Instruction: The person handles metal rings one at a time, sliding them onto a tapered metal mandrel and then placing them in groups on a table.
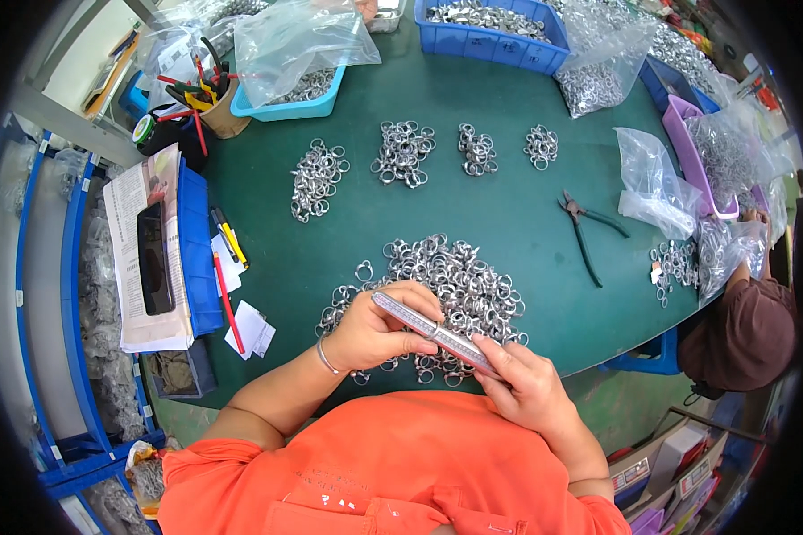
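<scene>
In front of my chest I hold a long, narrow silver ring sizing stick [459,346] with fine marks along it, slanting down to the right. My left hand [379,325] is closed about its upper part, thumb below and fingers above. What seems to be a ring [434,331] sits round the stick's middle, close to my left fingertips. Toward the lower end, my right hand [528,383] pinches the stick between thumb and fingers. Under and beyond both hands spreads a large heap of silver rings [455,276] on the green table [509,214].
Several small ring piles [403,153] lie farther back. Pliers [582,232] rest at right, near a plastic bag [656,183]. Ring-filled bins [495,45] line the far edge. At left are a phone [155,259] on newspapers and a tool cup [223,111]. A co-worker's sleeve [749,330] appears at right.
</scene>
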Demonstrator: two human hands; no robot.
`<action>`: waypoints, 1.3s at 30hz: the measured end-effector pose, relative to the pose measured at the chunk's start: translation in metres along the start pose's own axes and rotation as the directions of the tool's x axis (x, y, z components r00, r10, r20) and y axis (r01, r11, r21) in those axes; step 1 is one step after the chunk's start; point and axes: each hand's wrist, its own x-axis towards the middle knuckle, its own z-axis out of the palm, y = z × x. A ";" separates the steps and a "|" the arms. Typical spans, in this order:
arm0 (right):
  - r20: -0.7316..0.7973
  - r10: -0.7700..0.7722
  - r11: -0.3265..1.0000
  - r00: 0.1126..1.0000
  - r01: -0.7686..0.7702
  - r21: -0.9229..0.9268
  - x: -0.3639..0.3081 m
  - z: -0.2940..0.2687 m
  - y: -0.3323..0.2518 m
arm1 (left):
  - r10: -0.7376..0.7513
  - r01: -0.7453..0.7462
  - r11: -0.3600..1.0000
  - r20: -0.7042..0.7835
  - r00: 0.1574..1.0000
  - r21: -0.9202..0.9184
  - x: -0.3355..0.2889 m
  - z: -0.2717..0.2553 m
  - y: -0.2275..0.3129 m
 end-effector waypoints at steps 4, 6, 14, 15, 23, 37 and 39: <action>0.012 0.009 1.000 1.000 -0.009 -0.004 -0.003 -0.002 0.001 | -0.032 -0.001 0.973 -0.137 0.990 -0.231 0.001 0.002 0.001; -0.011 0.075 0.997 0.997 -0.074 0.035 -0.008 -0.003 0.008 | -0.017 -0.167 0.890 -0.397 0.918 -0.425 0.008 -0.001 -0.001; 0.001 0.094 0.991 0.996 -0.094 0.091 -0.008 -0.003 0.008 | -0.077 0.023 0.966 -0.202 0.976 -0.256 0.013 -0.025 0.016; -0.002 0.092 0.992 0.996 -0.091 0.090 -0.008 -0.003 0.008 | -0.086 0.036 0.960 -0.171 0.982 -0.279 0.012 -0.024 0.017; 0.027 0.048 0.995 0.998 -0.050 0.081 0.003 -0.005 -0.003 | -0.142 0.143 0.986 0.029 0.990 -0.084 0.011 -0.002 0.019; 0.097 0.113 0.990 0.989 -0.121 0.075 -0.002 -0.008 0.000 | -0.153 0.153 0.988 -0.065 0.986 0.005 0.020 -0.011 0.015; -0.038 0.069 0.988 0.997 -0.063 0.140 -0.009 -0.007 0.011 | -0.123 0.056 0.971 -0.292 0.948 -0.231 0.041 -0.032 0.021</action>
